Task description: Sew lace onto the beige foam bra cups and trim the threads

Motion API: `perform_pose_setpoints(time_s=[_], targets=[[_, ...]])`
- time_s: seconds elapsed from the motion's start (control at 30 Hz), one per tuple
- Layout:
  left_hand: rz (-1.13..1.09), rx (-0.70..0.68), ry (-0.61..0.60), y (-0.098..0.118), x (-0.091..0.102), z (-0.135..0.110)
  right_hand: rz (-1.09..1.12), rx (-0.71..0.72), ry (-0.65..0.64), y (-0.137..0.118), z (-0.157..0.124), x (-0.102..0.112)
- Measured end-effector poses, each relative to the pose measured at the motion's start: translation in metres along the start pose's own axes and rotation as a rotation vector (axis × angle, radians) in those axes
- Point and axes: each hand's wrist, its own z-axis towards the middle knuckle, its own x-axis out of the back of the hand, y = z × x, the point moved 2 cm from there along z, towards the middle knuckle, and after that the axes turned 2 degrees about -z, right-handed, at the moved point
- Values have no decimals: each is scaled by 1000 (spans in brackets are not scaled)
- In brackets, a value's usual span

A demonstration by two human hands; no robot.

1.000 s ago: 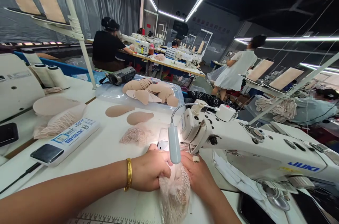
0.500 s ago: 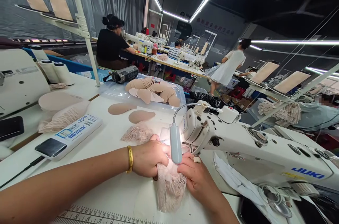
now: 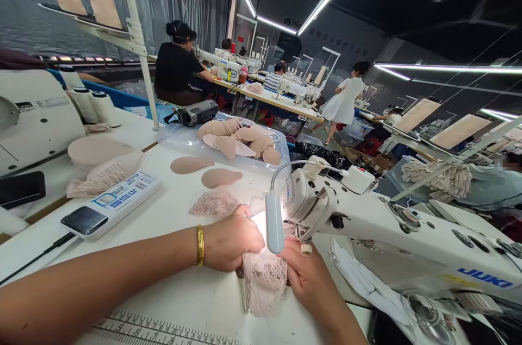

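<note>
A piece of pale pink lace fabric (image 3: pixel 265 285) lies at the needle end of a white sewing machine (image 3: pixel 367 214), its loose end hanging toward me. My left hand (image 3: pixel 234 239), with a gold bracelet at the wrist, is closed on the lace's left side. On its right side my right hand (image 3: pixel 304 263) presses the lace close to the presser foot, fingers bent over it and partly hidden. A grey lamp (image 3: pixel 274 223) on a bendy neck lights this spot and covers the needle area. Another lace piece (image 3: pixel 214 202) lies just beyond my left hand.
Two beige pads (image 3: pixel 221 178) lie before a clear plastic tray (image 3: pixel 175 144) holding several more pads. A white device with a dark screen (image 3: pixel 110 206), a phone (image 3: pixel 22 189) and lace pieces are at left. A ruler (image 3: pixel 150 331) runs along the front edge. Co-workers sit beyond.
The lace's hanging end has drawn up slightly toward the machine, with both hands still at it. The whole view has shifted a little. In the background, a person in white has turned while walking.
</note>
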Motion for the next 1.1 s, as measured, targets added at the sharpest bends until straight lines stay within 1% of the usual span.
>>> perform_pose_setpoints(time_s=[0.2,0.3,0.4,0.53,0.63,0.73,0.77,0.83,0.9,0.93,1.03,1.1], targets=[[40,33,10,-9,-3,3,-3,8,112,4,4,8],[58,67,-11,-12,-6,4,17,-33,150,5,7,9],[76,80,-21,-11,-7,5,34,-88,156,7,6,6],[57,68,-6,-5,-4,5,61,-81,172,8,4,4],[21,74,-19,-4,0,3,73,-33,205,5,4,8],[18,82,-39,-4,5,0,36,97,235,-7,4,14],[41,94,-40,-4,5,-2,21,140,214,-13,5,15],[126,140,-51,-2,4,-2,16,186,114,-24,7,13],[218,212,-82,2,-1,-1,33,160,10,-31,9,6],[252,251,-105,6,-4,0,36,136,-19,-32,10,2],[283,347,-175,17,-10,3,-10,72,-35,-27,10,-9],[228,376,-209,23,-4,3,-43,47,-36,-18,9,-12]])
